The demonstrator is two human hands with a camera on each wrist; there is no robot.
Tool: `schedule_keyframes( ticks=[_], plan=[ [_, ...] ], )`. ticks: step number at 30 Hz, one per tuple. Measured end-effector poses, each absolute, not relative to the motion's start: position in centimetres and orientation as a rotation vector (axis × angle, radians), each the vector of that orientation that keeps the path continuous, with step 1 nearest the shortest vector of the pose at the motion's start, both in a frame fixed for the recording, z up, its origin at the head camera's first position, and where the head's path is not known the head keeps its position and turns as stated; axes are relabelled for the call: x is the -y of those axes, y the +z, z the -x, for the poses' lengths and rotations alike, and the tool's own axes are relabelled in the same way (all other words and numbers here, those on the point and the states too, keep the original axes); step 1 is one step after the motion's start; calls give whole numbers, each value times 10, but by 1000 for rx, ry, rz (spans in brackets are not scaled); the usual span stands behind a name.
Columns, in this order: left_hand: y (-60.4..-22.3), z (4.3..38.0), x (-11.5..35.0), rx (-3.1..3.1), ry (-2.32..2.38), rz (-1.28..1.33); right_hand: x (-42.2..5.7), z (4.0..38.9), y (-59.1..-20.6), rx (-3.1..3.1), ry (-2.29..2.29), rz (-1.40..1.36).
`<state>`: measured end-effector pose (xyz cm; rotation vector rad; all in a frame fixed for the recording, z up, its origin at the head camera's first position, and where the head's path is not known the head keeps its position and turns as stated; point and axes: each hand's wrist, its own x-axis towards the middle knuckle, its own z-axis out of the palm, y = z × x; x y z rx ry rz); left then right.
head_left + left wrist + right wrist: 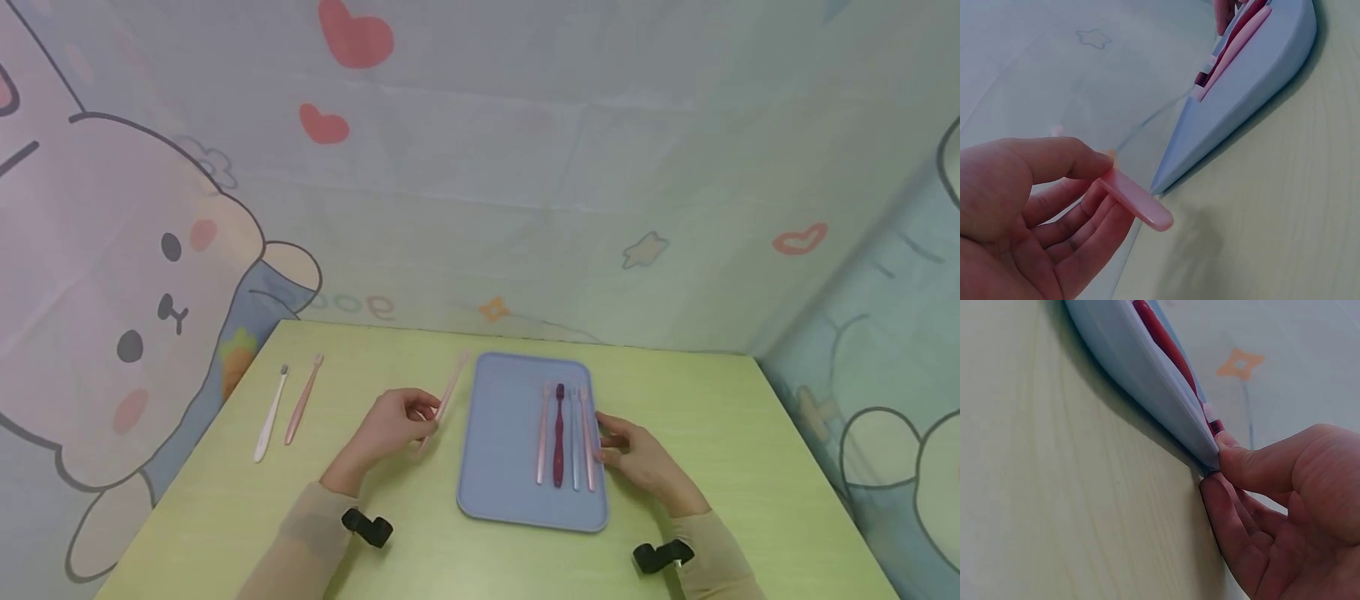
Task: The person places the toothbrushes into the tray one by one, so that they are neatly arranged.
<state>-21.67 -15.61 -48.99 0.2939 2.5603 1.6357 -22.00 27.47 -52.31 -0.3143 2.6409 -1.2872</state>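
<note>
Both hands are grasping something: the left hand [400, 421] pinches a pale pink toothbrush [452, 390] between thumb and fingers, and the right hand [636, 452] grips the right rim of a blue tray [498, 450], thumb above the edge and fingers below it. The held toothbrush slants just beside the tray's left edge, its head toward the far side of the table; the left wrist view shows the rounded end of its handle sticking out past the thumb. Inside the tray, in its right half, four toothbrushes lie side by side with their heads toward the far end: from left to right, a light pink brush [542, 450], a dark red brush [558, 442], a light blue brush [575, 454] and another pink brush [588, 450] near the gripped rim. Well apart from these, near the table's left edge, a white toothbrush [267, 427] with grey bristles lies beside a deeper pink toothbrush [302, 406]. Beneath everything is a yellow-green table [420, 550]. Beige sleeves [300, 533] cover the forearms, with a small black device at each wrist. Behind hangs a pale backdrop [480, 150] printed with red hearts [357, 40] and a large cartoon animal [150, 192].
</note>
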Motion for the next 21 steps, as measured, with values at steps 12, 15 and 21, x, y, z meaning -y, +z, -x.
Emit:
schedule_keyframes(
  ticks=[12, 15, 21],
  plan=[
    [-487, 224, 106, -2404, 1758, -337, -277, 220, -520, -2644, -1295, 320],
    [-491, 226, 93, -2347, 1808, -345, -278, 220, -522, -2649, -1290, 293],
    [-496, 227, 74, -2245, 1899, -311, -280, 217, -525, -2637, -1297, 245]
  ],
)
